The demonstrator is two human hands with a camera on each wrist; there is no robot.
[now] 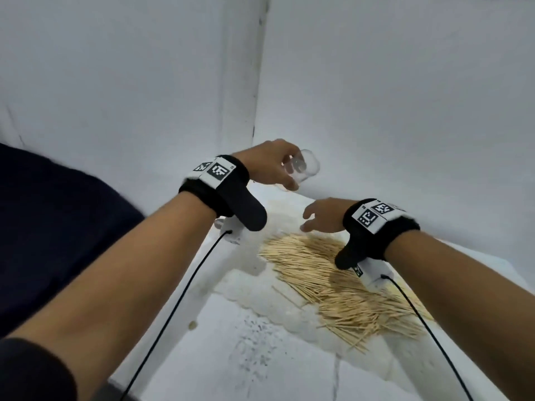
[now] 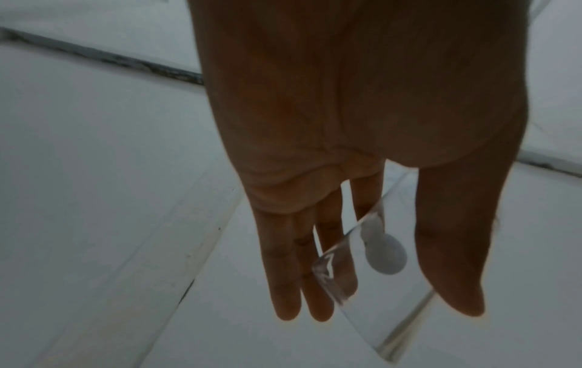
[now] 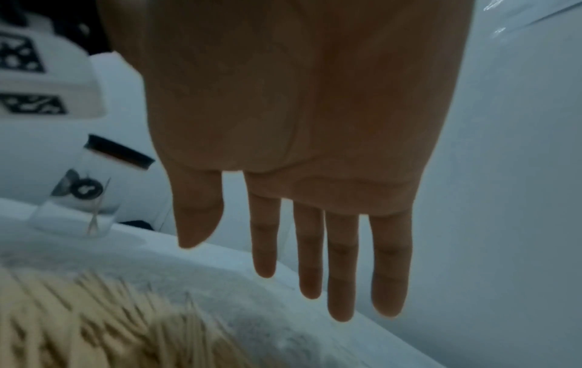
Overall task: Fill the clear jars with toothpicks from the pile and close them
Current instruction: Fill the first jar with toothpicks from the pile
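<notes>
My left hand (image 1: 285, 176) holds a clear jar (image 1: 308, 166) in the air above the far end of the table, tilted on its side. In the left wrist view the jar (image 2: 371, 323) sits between the thumb and the fingers of the left hand (image 2: 387, 298). My right hand (image 1: 307, 221) hovers with straight, spread fingers over the far edge of the toothpick pile (image 1: 333, 282) and holds nothing. The right wrist view shows that hand (image 3: 267, 269) empty, the pile (image 3: 94, 323) below it, and a second clear jar (image 3: 91, 194) with a black lid standing to the left, a few toothpicks inside.
The toothpicks lie on a white cloth (image 1: 254, 287) over the white table (image 1: 231, 357). White walls (image 1: 405, 111) meet in a corner right behind the hands. Black cables (image 1: 179, 299) trail from both wrist cameras across the table. Dark specks (image 1: 254, 342) mark the near part.
</notes>
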